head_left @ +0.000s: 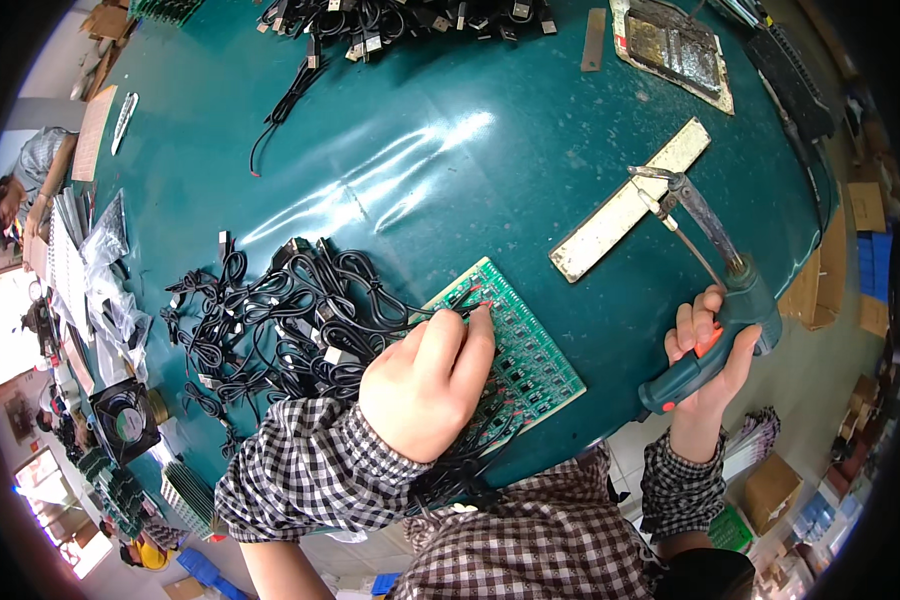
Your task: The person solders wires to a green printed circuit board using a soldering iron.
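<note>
The left hand (425, 385) has its fingertips drawn together, seemingly pinching a thin red wire (487, 304) low over the board (545, 372). Whether the wire's end meets the board there is too small to tell. The board lies under and just right of those fingers; black cables (270, 330) heap to their left.

The right hand (715, 375) has its fingers curled around the handle of the gun (748, 310), near its orange trigger (709, 341); I cannot tell if that is squeezed. Ahead and left of these fingers, the gun's bent tip is at the pale bar (610, 225), touching or just above.

The wire should be light, limp and easily bent, best taken close behind its bare end. The board looks stiff but fragile, so hold it by its edges. The gun probably feels front-heavy: grip the handle, away from its metal barrel.
</note>
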